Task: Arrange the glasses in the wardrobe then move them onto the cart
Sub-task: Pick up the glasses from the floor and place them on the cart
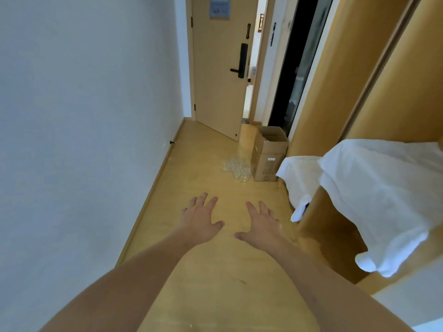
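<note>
Narrow hallway, wood floor [206, 149]. Both arms stretched forward and low.

Left hand [201, 219]: fingers spread, palm down, holding nothing. Right hand [262, 225]: same, fingers splayed, empty. The two hands hang side by side, apart from each other, above bare floor and touching nothing.

Glasses [236, 167]: a loose cluster of clear glassware sitting directly on the floor farther down the hall, just beside an open cardboard box [269, 155]. Count not readable; they blur into one shiny patch. Well apart from both hands.

Right side: tall wood-coloured panels [347, 80], likely the wardrobe, with a dark opening next to them. White cloth [374, 188] draped over a wooden edge nearer the camera. Door [218, 68] with a black lever handle stands ajar at the end of the hall. No cart in view.

Judgement: this looks like the approach step, with nothing picked up and the glasses untouched on the floor. Arranging in the wardrobe appears not yet begun.

Next move calls for closing the gap to the cluster, bending low, and taking glasses one or two at a time by the body rather than scooping. They sit tight together, so a careless reach could knock neighbours over. Clear glass on pale wood is hard to read; slow hands advised.
</note>
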